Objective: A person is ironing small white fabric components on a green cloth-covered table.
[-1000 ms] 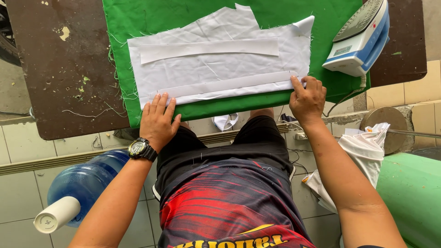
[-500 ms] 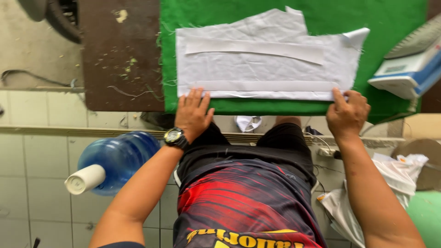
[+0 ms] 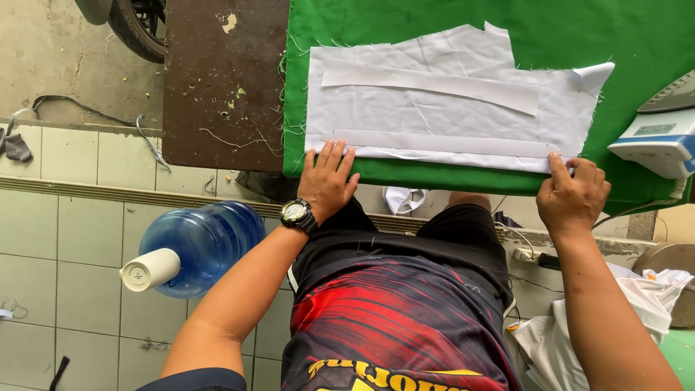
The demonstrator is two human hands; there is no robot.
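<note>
A white fabric piece [image 3: 434,108] with frayed edges lies flat on a green cloth [image 3: 405,22] over a table. Two long white strips lie on it, one [image 3: 434,80] across the upper part and one [image 3: 441,143] along the near edge. My left hand [image 3: 327,181], with a black wristwatch, rests flat with spread fingers on the left end of the near strip. My right hand [image 3: 572,195] presses its fingertips on the right end of the same strip at the table's edge. Neither hand holds anything.
A blue and white clothes iron [image 3: 662,134] stands on the green cloth at the right. A dark brown worn tabletop [image 3: 217,87] lies to the left. A blue water jug [image 3: 192,246] lies on the tiled floor. White cloth [image 3: 637,311] is heaped at the lower right.
The view has shifted, so the table sits further right in the picture. Both hands stay on the near edge of the white fabric, the left one now flat over the strip's left end.
</note>
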